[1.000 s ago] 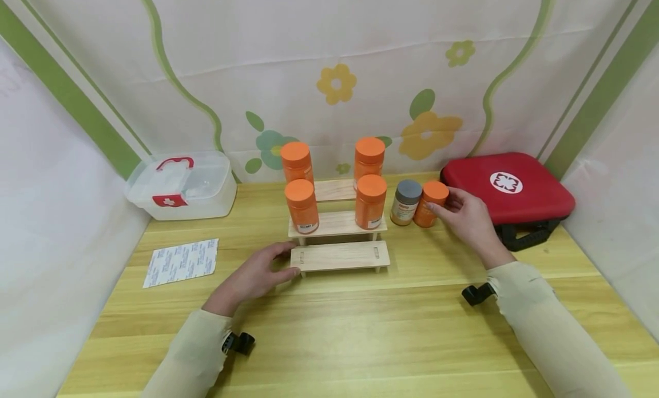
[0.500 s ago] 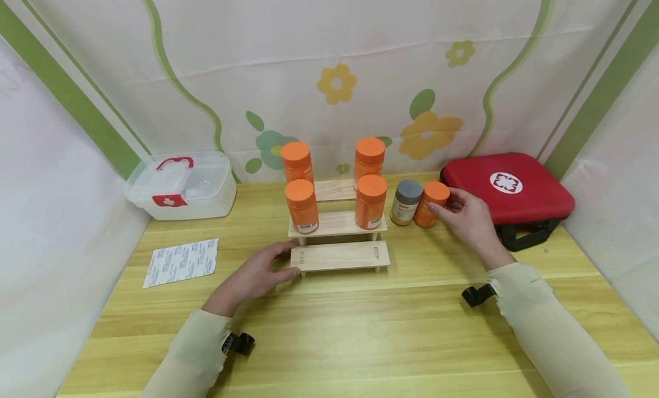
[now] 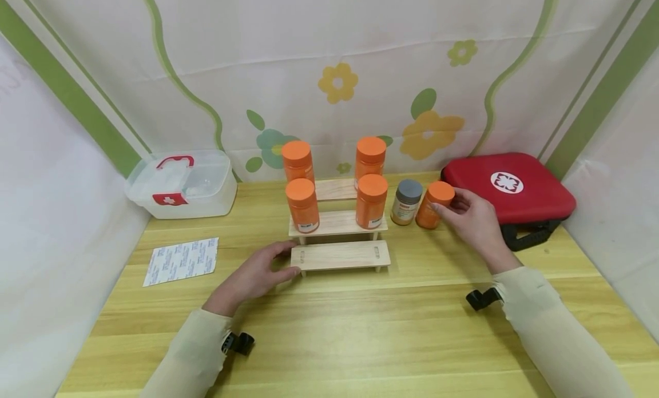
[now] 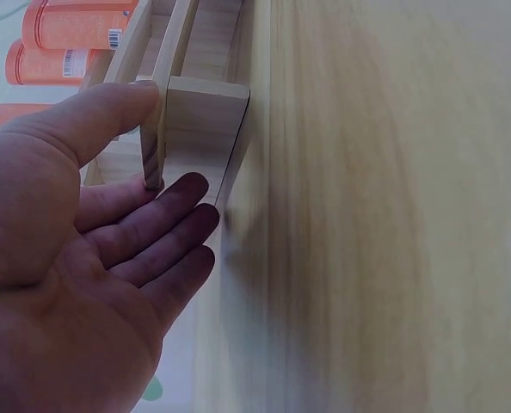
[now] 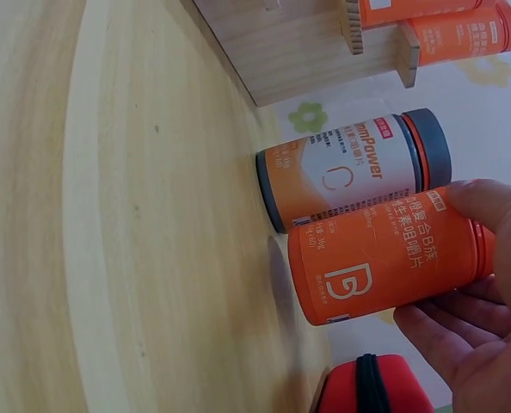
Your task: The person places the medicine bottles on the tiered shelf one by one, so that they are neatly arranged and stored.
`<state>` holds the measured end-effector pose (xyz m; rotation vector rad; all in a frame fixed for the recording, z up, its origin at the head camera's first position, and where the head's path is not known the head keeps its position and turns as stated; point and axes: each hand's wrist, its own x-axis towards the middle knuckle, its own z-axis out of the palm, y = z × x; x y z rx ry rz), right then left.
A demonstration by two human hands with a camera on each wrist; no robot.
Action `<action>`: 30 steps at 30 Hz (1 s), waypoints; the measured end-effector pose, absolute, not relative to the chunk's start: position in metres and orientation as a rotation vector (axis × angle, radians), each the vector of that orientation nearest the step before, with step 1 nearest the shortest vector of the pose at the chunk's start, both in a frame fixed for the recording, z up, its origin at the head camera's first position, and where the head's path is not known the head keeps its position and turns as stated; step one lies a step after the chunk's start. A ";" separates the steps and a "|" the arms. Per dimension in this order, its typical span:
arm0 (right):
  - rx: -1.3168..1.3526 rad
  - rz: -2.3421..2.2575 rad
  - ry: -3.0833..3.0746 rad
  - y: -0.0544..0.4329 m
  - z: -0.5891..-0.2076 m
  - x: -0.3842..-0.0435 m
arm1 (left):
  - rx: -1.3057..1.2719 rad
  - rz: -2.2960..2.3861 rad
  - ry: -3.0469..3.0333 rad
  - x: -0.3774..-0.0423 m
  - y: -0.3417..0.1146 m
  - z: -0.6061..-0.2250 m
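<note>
A three-step wooden display stand (image 3: 342,256) stands mid-table. My left hand (image 3: 259,274) holds the left end of its lowest step, thumb on one edge and index finger on the other, as the left wrist view shows, with the remaining fingers extended beside it. My right hand (image 3: 476,223) grips an orange supplement bottle (image 3: 428,213) near its orange lid, thumb on one side and fingers on the other. In the right wrist view that bottle (image 5: 376,258) leans, with a shadow under its base. A grey-lidded bottle (image 3: 405,206) stands upright right beside it.
Two orange bottles (image 3: 304,206) stand on the middle step and two more orange bottles (image 3: 370,158) on the top one. A red first-aid case (image 3: 479,186) lies back right. A clear plastic box (image 3: 211,186) sits back left, with a printed white sheet (image 3: 181,262) before it.
The orange bottle in my right hand has tilted and shifted slightly right, opening a small gap from the grey-lidded bottle. My left hand and the stand stay put.
</note>
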<state>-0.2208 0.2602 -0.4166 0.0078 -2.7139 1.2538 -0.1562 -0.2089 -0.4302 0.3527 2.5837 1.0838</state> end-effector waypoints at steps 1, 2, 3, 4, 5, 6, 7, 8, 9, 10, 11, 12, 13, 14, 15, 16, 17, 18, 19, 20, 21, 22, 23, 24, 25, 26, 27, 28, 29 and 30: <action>0.007 1.252 -2.712 0.260 -0.416 -0.220 | 0.351 1.083 2.585 -0.156 -0.209 -0.430; 0.009 1.249 -2.710 0.260 -0.414 -0.218 | 0.350 1.082 2.587 -0.156 -0.209 -0.430; 0.010 1.244 -2.709 0.260 -0.413 -0.217 | 0.346 1.082 2.587 -0.156 -0.209 -0.430; 0.012 1.235 -2.708 0.260 -0.412 -0.215 | 0.342 1.082 2.587 -0.156 -0.209 -0.430; 0.016 1.227 -2.705 0.260 -0.411 -0.214 | 0.341 1.082 2.586 -0.156 -0.209 -0.430; 0.022 1.217 -2.703 0.261 -0.411 -0.212 | 0.339 1.079 2.586 -0.156 -0.209 -0.430; 0.029 1.206 -2.698 0.261 -0.410 -0.211 | 0.338 1.079 2.584 -0.156 -0.209 -0.429; 0.037 1.194 -2.693 0.261 -0.410 -0.209 | 0.337 1.079 2.583 -0.155 -0.208 -0.429; 0.043 1.184 -2.687 0.262 -0.409 -0.207 | 0.335 1.080 2.581 -0.155 -0.208 -0.429; 0.049 1.177 -2.680 0.262 -0.408 -0.206 | 0.337 1.079 2.581 -0.155 -0.208 -0.429; 0.055 1.177 -2.670 0.262 -0.407 -0.204 | 0.337 1.080 2.580 -0.155 -0.208 -0.429; 0.060 1.176 -2.662 0.263 -0.406 -0.202 | 0.337 1.078 2.581 -0.155 -0.208 -0.428; 0.064 1.176 -2.652 0.263 -0.405 -0.200 | 0.336 1.077 2.581 -0.155 -0.208 -0.428; 0.070 1.173 -2.645 0.263 -0.404 -0.198 | 0.336 1.074 2.582 -0.155 -0.208 -0.428; 0.074 1.171 -2.639 0.263 -0.403 -0.196 | 0.336 1.072 2.582 -0.155 -0.208 -0.428; 0.077 1.171 -2.634 0.263 -0.402 -0.195 | 0.337 1.070 2.582 -0.155 -0.208 -0.428; 0.082 1.169 -2.628 0.263 -0.401 -0.193 | 0.335 1.069 2.581 -0.155 -0.208 -0.428; 0.084 1.162 -2.626 0.263 -0.401 -0.191 | 0.334 1.067 2.581 -0.155 -0.208 -0.428; 0.089 1.160 -2.622 0.263 -0.400 -0.189 | 0.332 1.068 2.580 -0.155 -0.208 -0.428; 0.093 1.160 -2.619 0.263 -0.399 -0.188 | 0.332 1.066 2.580 -0.155 -0.208 -0.428; 0.095 1.159 -2.615 0.263 -0.399 -0.187 | 0.331 1.066 2.580 -0.155 -0.208 -0.428; 0.097 1.162 -2.610 0.263 -0.398 -0.186 | 0.329 1.065 2.581 -0.155 -0.209 -0.428; 0.099 1.163 -2.607 0.262 -0.397 -0.185 | 0.327 1.066 2.582 -0.155 -0.209 -0.428; 0.101 1.165 -2.602 0.262 -0.396 -0.183 | 0.327 1.065 2.582 -0.155 -0.209 -0.428; 0.102 1.177 -2.594 0.261 -0.395 -0.182 | 0.329 1.067 2.583 -0.155 -0.209 -0.429; 0.109 1.184 -2.589 0.260 -0.394 -0.181 | 0.333 1.066 2.584 -0.155 -0.209 -0.429; 0.117 1.191 -2.584 0.259 -0.393 -0.180 | 0.334 1.069 2.584 -0.155 -0.209 -0.429; 0.125 1.204 -2.579 0.258 -0.392 -0.178 | 0.339 1.071 2.584 -0.155 -0.209 -0.429; 0.135 1.215 -2.573 0.258 -0.391 -0.177 | 0.342 1.073 2.584 -0.155 -0.208 -0.429; 0.145 1.226 -2.568 0.256 -0.390 -0.175 | 0.346 1.074 2.584 -0.155 -0.208 -0.429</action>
